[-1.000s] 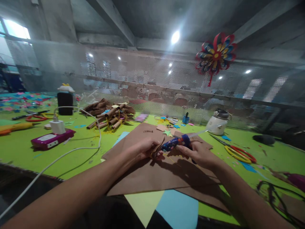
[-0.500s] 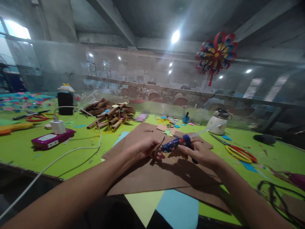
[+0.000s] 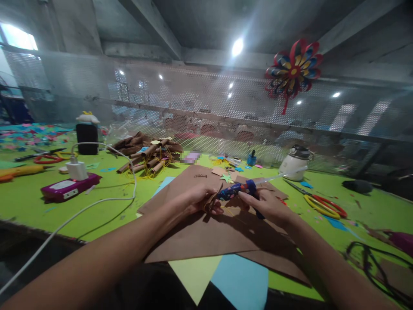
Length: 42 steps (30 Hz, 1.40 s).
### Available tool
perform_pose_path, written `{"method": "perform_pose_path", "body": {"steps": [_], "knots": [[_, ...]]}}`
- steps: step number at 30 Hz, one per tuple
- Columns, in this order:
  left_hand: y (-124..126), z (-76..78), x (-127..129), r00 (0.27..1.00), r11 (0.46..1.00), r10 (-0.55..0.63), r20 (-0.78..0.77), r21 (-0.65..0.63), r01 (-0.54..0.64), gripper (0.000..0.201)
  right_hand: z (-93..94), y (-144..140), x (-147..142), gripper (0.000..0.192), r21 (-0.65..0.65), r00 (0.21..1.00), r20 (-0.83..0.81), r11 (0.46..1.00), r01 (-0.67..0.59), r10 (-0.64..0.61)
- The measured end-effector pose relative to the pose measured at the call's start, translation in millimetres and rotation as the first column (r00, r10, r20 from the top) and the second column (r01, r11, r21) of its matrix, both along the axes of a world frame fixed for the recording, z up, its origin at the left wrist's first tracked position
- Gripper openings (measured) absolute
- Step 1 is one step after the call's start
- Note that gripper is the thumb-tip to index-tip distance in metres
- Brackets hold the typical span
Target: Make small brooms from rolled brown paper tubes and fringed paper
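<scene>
My left hand (image 3: 204, 198) is closed around a small piece of brown paper (image 3: 212, 203) with yellow string on it. In my right hand (image 3: 263, 203) is a blue glue gun (image 3: 232, 191), its fingers wrapped round the handle. A clear glue stick (image 3: 280, 174) juts from the back of the gun. The gun's front end points left at the brown piece; whether the tip touches it I cannot tell. Beneath both hands lie large sheets of brown paper (image 3: 190, 241), partly shaded by my arms.
Brown paper rolls with yellow strings (image 3: 153, 157) are heaped at the back left. A purple power strip (image 3: 69, 188) with a white cable stands left. Scissors (image 3: 324, 206) and a white bottle (image 3: 293, 163) are at right. Yellow paper (image 3: 195, 275) and blue paper (image 3: 241, 280) overhang the front edge.
The glue gun and my right hand have shifted slightly left, nearer the brown piece. My left hand keeps its hold, and the whole view has tilted a little.
</scene>
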<state>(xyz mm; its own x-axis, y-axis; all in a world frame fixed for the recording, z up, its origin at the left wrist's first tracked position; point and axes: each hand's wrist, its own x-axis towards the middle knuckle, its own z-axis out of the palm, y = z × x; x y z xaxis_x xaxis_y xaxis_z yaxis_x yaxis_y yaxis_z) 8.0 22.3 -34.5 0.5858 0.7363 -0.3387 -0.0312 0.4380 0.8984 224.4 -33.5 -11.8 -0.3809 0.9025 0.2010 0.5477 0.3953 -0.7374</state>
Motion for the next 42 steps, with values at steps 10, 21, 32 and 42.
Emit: {"method": "perform_pose_path", "body": {"steps": [10, 21, 32, 42], "knots": [[-2.8, 4.4, -1.2, 0.997, 1.000, -0.024, 0.074, 0.007, 0.024, 0.022, -1.3, -2.6, -2.1, 0.042, -0.026, 0.998, -0.023, 0.998, -0.063, 0.063], [3.1, 0.4, -3.9, 1.000, 1.000, 0.008, 0.015, -0.025, -0.008, 0.028, -3.4, 2.0, 1.0, 0.048, -0.001, 0.999, -0.015, 0.999, 0.034, -0.034], [2.1, -0.1, -2.9, 0.997, 1.000, 0.001, 0.074, 0.012, -0.002, 0.023, -7.7, -1.1, 1.4, 0.042, -0.031, 1.000, -0.011, 1.000, 0.005, -0.006], [10.0, -6.3, -5.9, 0.995, 1.000, 0.009, 0.103, -0.025, -0.006, 0.023, -1.7, 2.2, -0.8, 0.048, -0.005, 0.997, -0.070, 1.000, 0.012, -0.012]]}}
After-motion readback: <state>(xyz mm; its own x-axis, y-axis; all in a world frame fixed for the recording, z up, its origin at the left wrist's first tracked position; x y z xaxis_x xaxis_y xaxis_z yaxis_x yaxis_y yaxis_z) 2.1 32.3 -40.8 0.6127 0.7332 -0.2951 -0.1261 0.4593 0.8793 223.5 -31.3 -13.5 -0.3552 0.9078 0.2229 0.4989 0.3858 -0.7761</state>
